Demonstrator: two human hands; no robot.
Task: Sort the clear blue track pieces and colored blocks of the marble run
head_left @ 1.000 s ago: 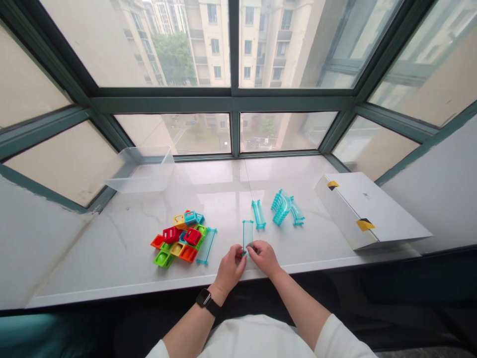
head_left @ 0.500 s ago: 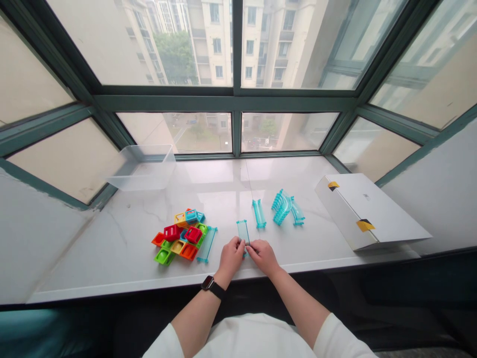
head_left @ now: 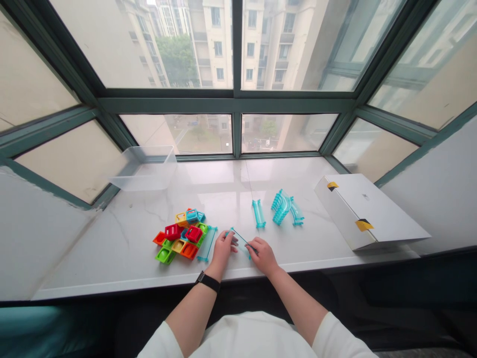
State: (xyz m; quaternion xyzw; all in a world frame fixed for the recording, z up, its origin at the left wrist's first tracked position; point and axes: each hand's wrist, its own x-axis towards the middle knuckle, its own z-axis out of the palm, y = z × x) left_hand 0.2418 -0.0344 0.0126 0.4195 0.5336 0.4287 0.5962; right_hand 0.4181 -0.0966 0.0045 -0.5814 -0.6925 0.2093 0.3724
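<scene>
Near the bench's (head_left: 305, 247) front edge: translucent teal track piece (head_left: 240, 238), held slantwise.
Right hand (head_left: 264, 255) pinches its side, seemingly for steadiness; left hand (head_left: 222, 248), loosely spread, meets its far end.

We have 1 white sill (head_left: 126, 258), glossy, faint grey veining; on it we log 1 clear bin (head_left: 149, 180) back left, 1 heap of coloured blocks (head_left: 182, 238) front left, 1 flat teal strip (head_left: 207, 244) right by the heap, 1 straight teal piece (head_left: 258, 215) past the middle, 1 nested curved teal bunch (head_left: 282, 207), 1 curved piece (head_left: 297, 213) beside it, 1 white box (head_left: 372, 206) far right
</scene>
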